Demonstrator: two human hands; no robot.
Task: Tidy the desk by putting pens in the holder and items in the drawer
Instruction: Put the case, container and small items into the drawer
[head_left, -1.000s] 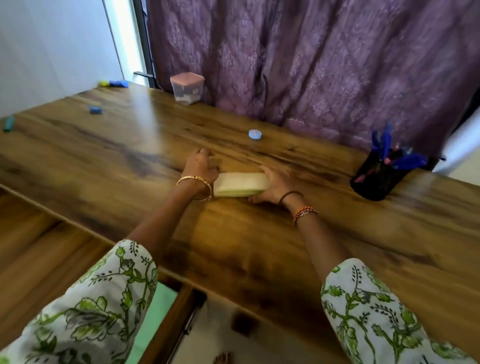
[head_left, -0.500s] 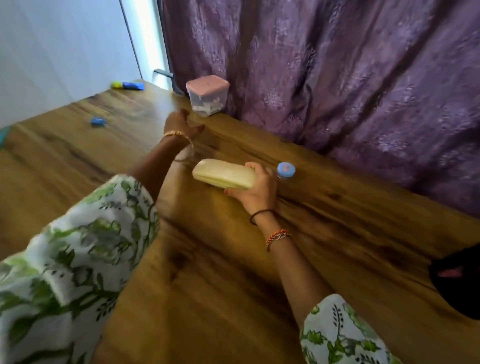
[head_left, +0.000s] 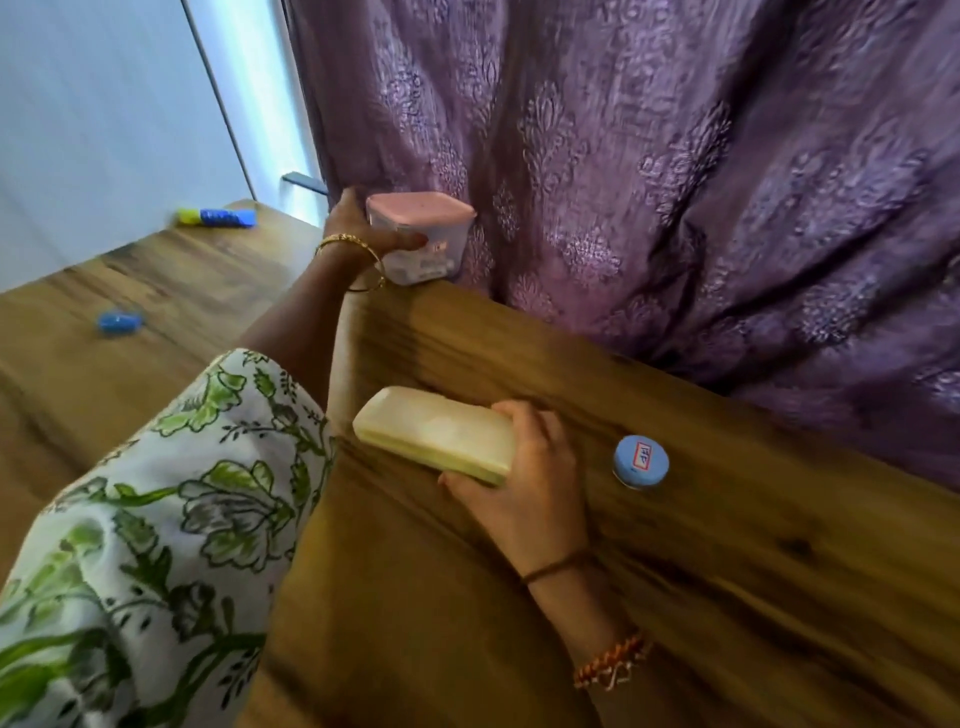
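- Well off to the left of the left hand (head_left: 358, 228), a small blue item (head_left: 119, 322) lies on the wooden desk (head_left: 727, 571), and farther back a yellow-and-blue marker-like thing (head_left: 218, 217) lies near the desk's far edge; both look light and easy to pinch up, though blur hides their detail.
- The left hand reaches to the back of the desk and wraps round the clear box with the pink lid (head_left: 421, 236), thumb across its near face and fingers behind its left side; the box stands against the purple curtain (head_left: 675, 182).
- That box looks like rigid plastic with small contents, probably light; smooth walls may slip, so a hold low round the body, not by the lid, seems safest in case the lid is loose.
- Nearer than the left hand and to its right, the right hand (head_left: 530, 488) curls round the right end of a pale yellow case (head_left: 436, 434), thumb beneath and fingers over the top; I cannot tell whether the case touches the desk.
- The case looks stiff and light; held by one end it could tip, so a middle grip would be steadier.
- Just to the right of the right hand, apart from it, stands a small jar with a blue lid (head_left: 640, 461), an easy top-down pinch.
- Neither drawer nor pen holder is in view.
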